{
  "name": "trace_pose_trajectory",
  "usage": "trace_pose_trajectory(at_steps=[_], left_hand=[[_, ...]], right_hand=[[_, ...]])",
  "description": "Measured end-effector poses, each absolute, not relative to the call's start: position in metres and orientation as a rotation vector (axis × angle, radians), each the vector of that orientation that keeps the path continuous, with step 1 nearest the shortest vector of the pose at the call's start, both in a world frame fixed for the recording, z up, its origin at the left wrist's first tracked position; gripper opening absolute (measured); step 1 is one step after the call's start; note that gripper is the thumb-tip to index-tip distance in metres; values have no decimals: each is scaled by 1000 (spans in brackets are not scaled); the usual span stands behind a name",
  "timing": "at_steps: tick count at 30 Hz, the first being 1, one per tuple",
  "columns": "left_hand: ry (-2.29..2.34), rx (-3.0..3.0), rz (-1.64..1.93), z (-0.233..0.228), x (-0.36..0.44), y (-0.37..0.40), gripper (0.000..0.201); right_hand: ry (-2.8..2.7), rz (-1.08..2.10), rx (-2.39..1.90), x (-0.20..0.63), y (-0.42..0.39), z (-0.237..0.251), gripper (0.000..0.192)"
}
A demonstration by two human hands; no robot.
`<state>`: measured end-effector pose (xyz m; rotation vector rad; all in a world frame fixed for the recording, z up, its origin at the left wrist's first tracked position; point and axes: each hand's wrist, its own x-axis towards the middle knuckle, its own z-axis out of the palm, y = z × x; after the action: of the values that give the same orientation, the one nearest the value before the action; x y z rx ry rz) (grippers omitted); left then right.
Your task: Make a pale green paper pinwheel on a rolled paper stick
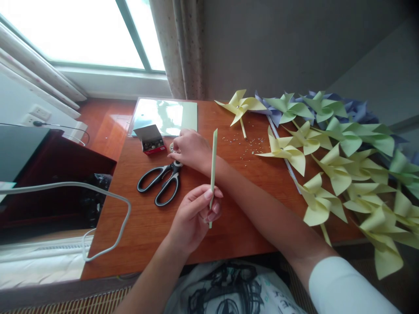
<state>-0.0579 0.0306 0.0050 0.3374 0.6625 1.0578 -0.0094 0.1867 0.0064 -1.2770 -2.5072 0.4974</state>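
My left hand (pixel 196 211) is closed around a thin pale-green rolled paper stick (pixel 214 161), held upright above the table. My right arm crosses behind the stick. My right hand (pixel 191 148) is at the far side, its fingers bent together over a small pale round thing (pixel 171 148) with dark dots; what they hold is partly hidden. Just below those fingers lie scissors (pixel 166 179) with black-and-grey handles toward me; the hand covers their blades. Beside it stands an open small red box (pixel 153 145) with small metallic pieces inside.
Yellow, green and purple paper pinwheels (pixel 317 198) crowd the table's right side. Tiny scraps (pixel 250 146) lie near one yellow pinwheel (pixel 240 107). Paper sheets in a clear cover (pixel 188 115) rest at the back. A white cable (pixel 121 231) loops over the left edge of the wooden table (pixel 131 240).
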Motion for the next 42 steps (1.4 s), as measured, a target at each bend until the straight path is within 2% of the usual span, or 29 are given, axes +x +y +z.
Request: trace_pose_trajectory(at_steps=[3,7,13,18,20,24,32,42], left_hand=[[662,345,1063,4,-58,31,17],[682,345,1070,4,-58,31,18],[700,321,1091,6,-57,31,18],[711,335,1050,5,-56,32,18],[730,341,1049,5,-55,32,18],[765,366,1049,6,-54,32,18],[818,430,1065,3,-49,34,18],[964,537,1098,6,-42,33,21]], right_hand=[[-2501,570,-1350,-16,190,11,25],[-2445,622,-1434,-24,194,13,20],[-2309,638,-1317,7,181,18,15],[-1908,920,-1200,68,144,18,4],[-1738,1129,-1160,89,125,16,6],[-1486,1342,-1122,120,88,15,7],[-1715,960,-1161,145,48,23,12],[-1627,1145,-1040,156,25,16,16]])
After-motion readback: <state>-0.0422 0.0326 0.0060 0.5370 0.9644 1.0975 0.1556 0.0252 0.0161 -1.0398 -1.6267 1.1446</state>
